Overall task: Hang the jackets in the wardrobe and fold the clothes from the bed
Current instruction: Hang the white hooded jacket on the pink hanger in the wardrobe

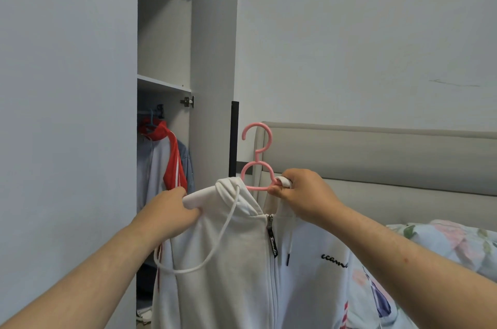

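A white zip-up hooded jacket (242,261) hangs in front of me on a pink plastic hanger (256,156), whose hook points up. My left hand (172,210) grips the jacket's left shoulder. My right hand (304,194) pinches the right shoulder fabric together with the hanger's end. The open wardrobe (164,60) stands to the left. Inside it, a red and white jacket (164,162) and a blue garment hang on the rail. The hanger's arms are hidden inside the white jacket.
The wardrobe door (212,73) stands open, edge-on, between the wardrobe and the bed. A beige padded headboard (376,162) runs along the right wall. Floral bedding (451,242) lies at the lower right. A shelf (161,84) sits above the rail.
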`<action>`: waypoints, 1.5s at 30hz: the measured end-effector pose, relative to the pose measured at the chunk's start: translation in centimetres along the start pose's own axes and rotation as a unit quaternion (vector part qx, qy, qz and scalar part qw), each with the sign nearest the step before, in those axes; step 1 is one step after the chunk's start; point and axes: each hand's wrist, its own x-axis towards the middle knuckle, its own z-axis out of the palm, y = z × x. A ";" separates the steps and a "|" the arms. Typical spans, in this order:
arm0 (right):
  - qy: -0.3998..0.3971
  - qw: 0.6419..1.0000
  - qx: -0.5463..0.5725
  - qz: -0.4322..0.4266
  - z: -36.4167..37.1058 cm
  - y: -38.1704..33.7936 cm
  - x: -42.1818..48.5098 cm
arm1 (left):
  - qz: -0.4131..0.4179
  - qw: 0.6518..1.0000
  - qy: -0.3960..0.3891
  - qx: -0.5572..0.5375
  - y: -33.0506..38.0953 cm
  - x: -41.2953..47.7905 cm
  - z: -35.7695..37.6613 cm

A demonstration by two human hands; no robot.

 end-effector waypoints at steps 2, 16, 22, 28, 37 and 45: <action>0.008 1.000 -0.008 0.004 -0.1 0.3 0.0 | -0.068 0.988 -0.052 -0.129 -1.2 0.3 0.3; 0.011 1.000 0.007 0.026 0.4 1.1 0.8 | -0.333 0.825 -0.415 -0.192 -6.7 -4.5 6.1; 0.005 1.000 0.010 0.022 0.7 1.2 0.6 | -0.158 0.936 -0.311 -0.052 -2.6 -3.6 3.7; -0.011 0.998 0.059 -0.002 1.6 0.1 0.1 | 0.139 0.975 0.137 0.108 5.1 -0.5 -1.9; -0.006 0.954 0.299 0.032 0.4 -0.6 -1.6 | 0.156 0.981 -0.089 -0.074 3.5 -0.1 0.0; 0.062 0.971 0.232 0.023 0.6 -2.5 -3.7 | 0.125 0.991 0.041 -0.035 3.1 0.4 1.0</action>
